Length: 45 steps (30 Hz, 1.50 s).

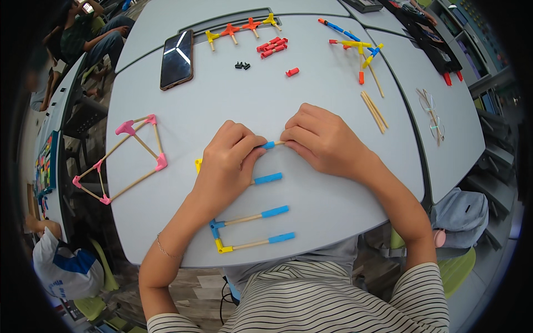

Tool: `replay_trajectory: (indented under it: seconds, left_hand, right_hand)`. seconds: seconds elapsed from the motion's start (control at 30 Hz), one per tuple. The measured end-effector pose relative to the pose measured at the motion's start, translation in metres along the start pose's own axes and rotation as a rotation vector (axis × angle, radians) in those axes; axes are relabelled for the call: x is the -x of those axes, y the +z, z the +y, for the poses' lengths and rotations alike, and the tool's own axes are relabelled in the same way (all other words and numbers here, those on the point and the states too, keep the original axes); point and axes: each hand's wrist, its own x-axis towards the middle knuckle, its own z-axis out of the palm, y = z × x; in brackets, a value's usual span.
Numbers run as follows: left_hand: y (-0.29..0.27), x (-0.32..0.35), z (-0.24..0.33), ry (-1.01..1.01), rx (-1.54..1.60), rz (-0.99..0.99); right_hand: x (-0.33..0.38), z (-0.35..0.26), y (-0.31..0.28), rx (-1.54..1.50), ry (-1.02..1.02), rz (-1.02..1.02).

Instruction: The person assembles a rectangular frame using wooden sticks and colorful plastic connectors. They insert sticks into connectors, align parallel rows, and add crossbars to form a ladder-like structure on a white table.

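Note:
My left hand pinches a small blue plastic connector tube between thumb and fingertips. My right hand grips a thin wooden stick whose end meets the tube; how deep it sits inside cannot be seen. Beneath my left hand and wrist lies part of a frame of sticks and connectors. A yellow connector peeks out beside the hand. Closer to me are a blue corner connector and a yellow one, with sticks that end in blue tubes.
A pink-jointed stick frame lies at left, a phone behind it. Farther back are red tube pieces, small black parts and orange and yellow connectors. At right are loose sticks, a multicoloured stick structure and glasses.

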Motion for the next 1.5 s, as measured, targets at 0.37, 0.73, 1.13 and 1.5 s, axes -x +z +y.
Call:
replay_trajectory:
  seconds: [0.37, 0.73, 1.13, 1.5]
  left_hand:
    - [0.0, -0.005, 0.002, 0.007, -0.056, -0.01]
    - [-0.012, -0.013, 0.002, 0.017, -0.158, 0.008]
    - [-0.054, -0.012, 0.005, -0.047, 0.038, -0.431]
    - [-0.026, -0.002, -0.004, -0.021, 0.03, -0.292]
  right_hand:
    - [0.003, -0.003, 0.006, -0.084, 0.124, 0.012]
    - [0.03, 0.054, -0.106, 0.35, 0.957, -0.145]
    - [0.041, 0.06, -0.116, 0.224, 1.065, -0.216]
    - [0.001, -0.003, -0.06, -0.449, 0.596, -0.346]
